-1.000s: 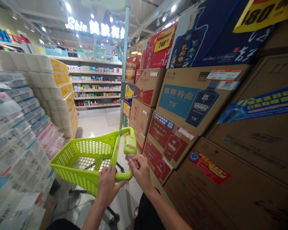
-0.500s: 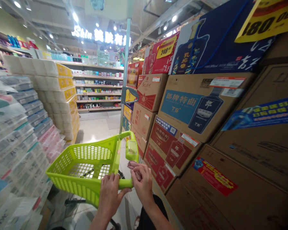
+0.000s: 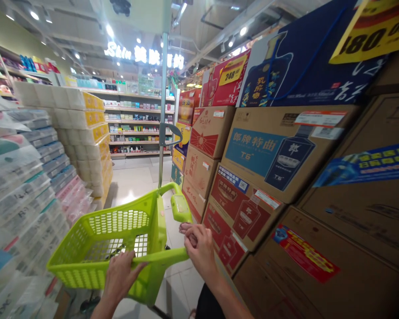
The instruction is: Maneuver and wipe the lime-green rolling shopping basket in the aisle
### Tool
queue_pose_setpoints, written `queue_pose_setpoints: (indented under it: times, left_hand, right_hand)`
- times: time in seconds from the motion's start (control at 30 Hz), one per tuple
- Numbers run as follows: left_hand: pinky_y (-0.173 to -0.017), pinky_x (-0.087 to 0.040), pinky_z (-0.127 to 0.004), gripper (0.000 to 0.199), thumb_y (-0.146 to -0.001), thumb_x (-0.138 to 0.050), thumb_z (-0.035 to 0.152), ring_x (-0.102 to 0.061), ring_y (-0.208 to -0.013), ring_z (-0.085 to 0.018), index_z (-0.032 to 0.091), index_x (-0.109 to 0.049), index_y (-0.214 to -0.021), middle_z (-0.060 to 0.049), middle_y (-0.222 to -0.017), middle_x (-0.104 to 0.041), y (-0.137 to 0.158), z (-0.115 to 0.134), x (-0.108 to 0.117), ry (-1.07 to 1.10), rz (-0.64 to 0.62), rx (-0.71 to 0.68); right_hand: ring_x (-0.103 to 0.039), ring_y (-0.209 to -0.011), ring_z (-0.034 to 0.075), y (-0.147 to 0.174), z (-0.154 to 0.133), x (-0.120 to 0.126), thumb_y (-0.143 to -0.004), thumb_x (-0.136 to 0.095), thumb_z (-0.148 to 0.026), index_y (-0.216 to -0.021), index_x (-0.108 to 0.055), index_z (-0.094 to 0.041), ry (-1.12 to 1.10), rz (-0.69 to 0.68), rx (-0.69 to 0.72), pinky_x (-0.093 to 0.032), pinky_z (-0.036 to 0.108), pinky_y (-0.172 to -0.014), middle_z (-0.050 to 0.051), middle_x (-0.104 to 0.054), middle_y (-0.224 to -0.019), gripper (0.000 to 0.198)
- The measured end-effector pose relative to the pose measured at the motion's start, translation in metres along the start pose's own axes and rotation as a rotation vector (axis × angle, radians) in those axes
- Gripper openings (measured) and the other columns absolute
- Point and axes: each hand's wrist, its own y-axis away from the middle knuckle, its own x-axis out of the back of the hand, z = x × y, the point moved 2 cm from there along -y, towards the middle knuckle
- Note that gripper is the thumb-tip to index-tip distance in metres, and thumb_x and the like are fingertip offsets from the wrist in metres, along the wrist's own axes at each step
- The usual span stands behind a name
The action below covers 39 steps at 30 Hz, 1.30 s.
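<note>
Gripping the lime-green plastic mesh shopping cart (image 3: 113, 239) by its rear handle bar (image 3: 162, 258), I have my left hand (image 3: 119, 277) clasped over the bar's left stretch. My right hand (image 3: 199, 248) curls against the bar's right end, beside stacked brown cardboard liquor cartons (image 3: 272, 155). The bar runs crosswise; the basket lies ahead-left.

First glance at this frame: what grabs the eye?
The lime-green shopping cart low in the centre, with the left hand on its handle bar and the right hand closed at the bar's right end. To the right, a wall of stacked cardboard liquor cartons fills the frame, topped by yellow price tags. On the left stand piled packs of tissue paper, and the lit Skin sign glows far down the aisle.
</note>
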Motion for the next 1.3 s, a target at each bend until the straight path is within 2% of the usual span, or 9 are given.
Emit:
queue_pose_setpoints:
  times: [0.13,0.33,0.5,0.63,0.83,0.97,1.07,1.17,1.3]
  left_hand:
    - [-0.09,-0.035,-0.041,0.048,-0.087,-0.04,0.064,-0.059,-0.1,-0.025,0.023,-0.062,-0.099,-0.006,-0.1,-0.069,0.008,-0.009,-0.005,-0.011,0.028,0.018]
    - [-0.093,-0.034,-0.043,0.062,-0.079,-0.04,0.076,-0.058,-0.103,-0.029,0.023,-0.062,-0.103,-0.01,-0.106,-0.068,0.017,0.009,-0.002,0.032,0.018,0.017]
    - [-0.094,-0.033,-0.045,0.057,-0.088,-0.029,0.068,-0.058,-0.103,-0.027,0.024,-0.064,-0.097,-0.008,-0.102,-0.068,0.019,0.018,-0.005,0.073,0.063,0.069]
    - [-0.092,-0.034,-0.044,0.052,-0.089,-0.032,0.064,-0.058,-0.1,-0.026,0.025,-0.065,-0.099,-0.006,-0.099,-0.068,0.02,0.018,-0.009,0.078,0.076,0.058]
    - [-0.089,-0.034,-0.042,0.054,-0.091,-0.03,0.063,-0.057,-0.102,-0.026,0.023,-0.065,-0.099,-0.006,-0.1,-0.068,0.015,0.027,-0.008,0.081,0.086,0.038]
    - [-0.09,-0.034,-0.044,0.054,-0.091,-0.028,0.063,-0.058,-0.103,-0.026,0.024,-0.064,-0.102,-0.006,-0.103,-0.068,0.007,0.032,-0.009,0.094,0.063,0.055]
    - [-0.089,-0.035,-0.044,0.056,-0.091,-0.027,0.065,-0.058,-0.102,-0.027,0.024,-0.063,-0.102,-0.007,-0.103,-0.068,-0.002,0.03,-0.01,0.08,0.039,0.053]
    - [-0.088,-0.035,-0.045,0.058,-0.091,-0.024,0.065,-0.058,-0.102,-0.028,0.023,-0.062,-0.101,-0.008,-0.101,-0.068,-0.01,0.027,-0.009,0.071,0.006,0.058]
    - [-0.088,-0.035,-0.047,0.061,-0.089,-0.021,0.068,-0.058,-0.101,-0.028,0.022,-0.061,-0.096,-0.008,-0.1,-0.068,-0.019,0.03,-0.007,0.102,-0.039,0.064]
  right_hand:
    - [-0.056,-0.089,0.022,-0.008,0.0,-0.004,-0.078,-0.054,-0.016,-0.073,-0.058,-0.024,-0.058,-0.056,0.009,-0.039,0.035,-0.081,0.001,-0.068,-0.091,0.01]
    - [-0.054,-0.082,0.023,-0.037,0.029,-0.02,-0.079,-0.053,-0.026,-0.071,-0.056,-0.023,-0.041,0.079,-0.105,-0.039,0.035,-0.077,0.003,-0.065,-0.082,0.009]
    - [-0.051,-0.093,0.024,0.005,0.001,-0.015,-0.085,-0.053,-0.02,-0.077,-0.058,-0.023,0.107,0.168,0.054,-0.037,0.039,-0.085,0.006,-0.063,-0.094,0.009]
    - [-0.048,-0.099,0.025,0.026,-0.014,-0.009,-0.085,-0.057,-0.02,-0.083,-0.059,-0.025,0.173,0.144,0.134,-0.037,0.04,-0.089,0.006,-0.063,-0.102,0.006]
    - [-0.047,-0.086,0.023,-0.018,0.012,-0.012,-0.083,-0.055,-0.018,-0.078,-0.06,-0.023,0.187,0.144,0.011,-0.038,0.037,-0.081,0.005,-0.063,-0.089,0.008]
    - [-0.045,-0.093,0.026,-0.014,-0.002,-0.021,-0.084,-0.055,-0.018,-0.083,-0.061,-0.024,0.279,0.158,0.101,-0.033,0.043,-0.088,0.007,-0.063,-0.093,0.009]
    - [-0.045,-0.098,0.027,-0.003,-0.016,-0.026,-0.09,-0.051,-0.019,-0.089,-0.062,-0.026,0.343,0.103,0.194,-0.03,0.046,-0.092,0.006,-0.064,-0.1,0.014]
    - [-0.046,-0.096,0.025,-0.013,-0.01,-0.027,-0.093,-0.048,-0.021,-0.091,-0.063,-0.027,0.36,0.02,0.245,-0.03,0.044,-0.09,0.005,-0.065,-0.098,0.016]
    - [-0.046,-0.088,0.024,-0.048,0.014,-0.027,-0.091,-0.052,-0.025,-0.085,-0.064,-0.025,0.319,0.053,0.131,-0.033,0.039,-0.082,0.006,-0.063,-0.09,0.013]
